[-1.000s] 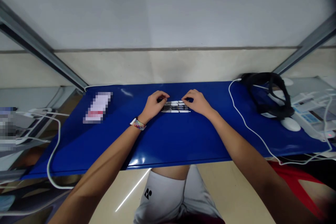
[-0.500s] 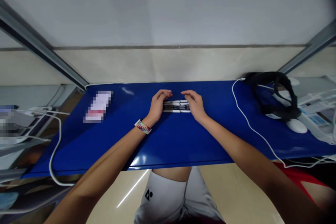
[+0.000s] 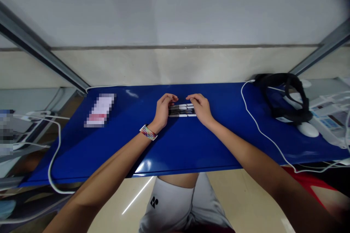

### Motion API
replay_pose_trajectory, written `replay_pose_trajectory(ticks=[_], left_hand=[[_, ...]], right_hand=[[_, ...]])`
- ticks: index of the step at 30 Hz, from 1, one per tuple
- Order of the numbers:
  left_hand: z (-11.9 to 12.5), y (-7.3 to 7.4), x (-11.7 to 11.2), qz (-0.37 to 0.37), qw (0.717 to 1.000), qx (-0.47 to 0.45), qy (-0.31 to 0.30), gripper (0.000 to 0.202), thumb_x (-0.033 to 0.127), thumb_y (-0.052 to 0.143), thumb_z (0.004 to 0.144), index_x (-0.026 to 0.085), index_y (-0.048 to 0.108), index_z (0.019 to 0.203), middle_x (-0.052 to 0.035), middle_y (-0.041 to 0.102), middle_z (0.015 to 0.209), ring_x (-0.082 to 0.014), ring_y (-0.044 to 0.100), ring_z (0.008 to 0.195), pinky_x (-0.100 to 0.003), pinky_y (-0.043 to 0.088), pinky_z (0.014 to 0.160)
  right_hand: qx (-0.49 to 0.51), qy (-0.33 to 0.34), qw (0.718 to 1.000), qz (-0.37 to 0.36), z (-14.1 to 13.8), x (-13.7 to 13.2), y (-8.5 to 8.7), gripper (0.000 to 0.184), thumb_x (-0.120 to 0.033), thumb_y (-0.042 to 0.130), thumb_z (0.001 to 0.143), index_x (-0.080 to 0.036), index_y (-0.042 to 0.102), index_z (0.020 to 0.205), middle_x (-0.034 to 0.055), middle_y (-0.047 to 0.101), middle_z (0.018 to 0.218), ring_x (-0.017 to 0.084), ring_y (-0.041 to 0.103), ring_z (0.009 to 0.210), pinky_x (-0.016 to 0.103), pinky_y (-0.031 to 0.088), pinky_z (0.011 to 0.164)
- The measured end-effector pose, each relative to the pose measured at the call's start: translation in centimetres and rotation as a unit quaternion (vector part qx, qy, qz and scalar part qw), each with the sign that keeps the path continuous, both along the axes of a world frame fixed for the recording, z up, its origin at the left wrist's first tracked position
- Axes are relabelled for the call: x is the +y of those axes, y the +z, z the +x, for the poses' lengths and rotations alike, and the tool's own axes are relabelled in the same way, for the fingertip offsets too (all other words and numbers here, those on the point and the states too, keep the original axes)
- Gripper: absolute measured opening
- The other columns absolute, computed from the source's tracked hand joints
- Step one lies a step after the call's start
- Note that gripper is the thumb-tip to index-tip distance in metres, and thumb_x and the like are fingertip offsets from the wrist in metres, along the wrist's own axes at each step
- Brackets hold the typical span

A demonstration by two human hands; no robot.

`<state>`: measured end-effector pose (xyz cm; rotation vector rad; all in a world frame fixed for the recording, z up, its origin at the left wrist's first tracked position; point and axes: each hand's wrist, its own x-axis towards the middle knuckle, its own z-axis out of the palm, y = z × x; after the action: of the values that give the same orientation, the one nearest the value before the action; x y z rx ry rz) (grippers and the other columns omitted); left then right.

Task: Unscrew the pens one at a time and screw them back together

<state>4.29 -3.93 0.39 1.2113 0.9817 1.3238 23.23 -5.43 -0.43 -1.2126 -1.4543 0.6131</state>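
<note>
Several slim black-and-white pens (image 3: 181,110) lie side by side on the blue tabletop (image 3: 186,142), running left to right. My left hand (image 3: 163,107) is cupped around their left ends, its fingers curled and its palm against them. Around the right ends my right hand (image 3: 201,108) curls in the same way, thumb and fingers close together. Both hands rest on the table and hide the tips of the pens. A colourful woven band (image 3: 148,132) circles my left wrist.
A blurred-out rectangular thing (image 3: 100,110) lies at the left. At the right are a black headset with straps (image 3: 290,98), a white rounded device (image 3: 308,130) and a white cable (image 3: 257,127). A wall stands behind the table; metal posts flank it.
The view has shifted very slightly. Both hands stay at the ends of the pens, with hardly any movement.
</note>
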Motion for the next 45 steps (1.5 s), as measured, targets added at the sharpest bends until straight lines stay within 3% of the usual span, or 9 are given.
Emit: replay_pose_trajectory(ticks=[10, 23, 31, 36, 40, 45], left_hand=[[-0.3, -0.3, 0.3, 0.016, 0.999, 0.03, -0.007, 0.022, 0.031, 0.057, 0.1, 0.022, 0.073, 0.088, -0.0065, 0.075, 0.102, -0.0218, 0.068, 0.102, -0.032, 0.054, 0.09], [-0.2, -0.3, 0.5, 0.004, 1.0, -0.005, -0.007, 0.022, 0.033, 0.056, 0.1, 0.021, 0.07, 0.086, -0.0071, 0.074, 0.1, -0.0201, 0.07, 0.099, -0.033, 0.054, 0.096], [-0.7, 0.0, 0.8, 0.02, 0.999, 0.045, -0.012, 0.024, 0.037, 0.057, 0.101, 0.021, 0.068, 0.086, -0.0077, 0.074, 0.099, -0.0206, 0.069, 0.095, -0.034, 0.055, 0.094], [-1.4, 0.4, 1.0, 0.085, 0.985, 0.149, -0.021, 0.027, 0.037, 0.056, 0.103, 0.022, 0.071, 0.085, -0.0066, 0.074, 0.095, -0.0224, 0.066, 0.093, -0.036, 0.052, 0.092], [-2.1, 0.8, 1.1, 0.14, 0.961, 0.237, 0.0, 0.028, 0.032, 0.052, 0.104, 0.022, 0.072, 0.088, -0.0054, 0.073, 0.092, -0.023, 0.065, 0.092, -0.037, 0.049, 0.092], [-2.6, 0.9, 1.4, 0.154, 0.952, 0.264, 0.026, 0.027, 0.03, 0.051, 0.105, 0.022, 0.071, 0.088, -0.0058, 0.073, 0.093, -0.0235, 0.064, 0.091, -0.037, 0.047, 0.091]], right_hand=[[-0.026, 0.024, 0.999, -0.001, 0.0, -0.2, 0.0, 0.022, -0.026, 0.059, 0.099, -0.028, 0.08, 0.095, 0.0073, 0.075, 0.111, 0.028, 0.07, 0.113, 0.048, 0.055, 0.102], [-0.013, 0.017, 1.0, -0.002, 0.1, 0.0, -0.3, 0.019, -0.024, 0.061, 0.094, -0.028, 0.079, 0.098, 0.0084, 0.073, 0.114, 0.028, 0.07, 0.115, 0.049, 0.057, 0.102], [-0.067, 0.001, 0.998, 0.005, 0.9, 0.2, -0.1, 0.017, -0.018, 0.065, 0.092, -0.029, 0.078, 0.096, 0.008, 0.072, 0.119, 0.03, 0.068, 0.124, 0.054, 0.05, 0.113], [-0.128, 0.09, 0.987, 0.041, 1.7, -0.2, 1.3, 0.016, -0.019, 0.069, 0.093, -0.027, 0.076, 0.081, 0.0082, 0.076, 0.117, 0.031, 0.068, 0.123, 0.058, 0.047, 0.115], [-0.181, 0.162, 0.968, 0.065, 1.7, -0.7, 2.1, 0.015, -0.018, 0.07, 0.092, -0.028, 0.076, 0.081, 0.0068, 0.077, 0.123, 0.033, 0.062, 0.132, 0.059, 0.047, 0.116], [-0.225, 0.217, 0.948, 0.069, 1.5, -1.2, 2.4, 0.014, -0.018, 0.074, 0.09, -0.03, 0.079, 0.086, 0.0053, 0.076, 0.128, 0.034, 0.055, 0.142, 0.062, 0.045, 0.12]])
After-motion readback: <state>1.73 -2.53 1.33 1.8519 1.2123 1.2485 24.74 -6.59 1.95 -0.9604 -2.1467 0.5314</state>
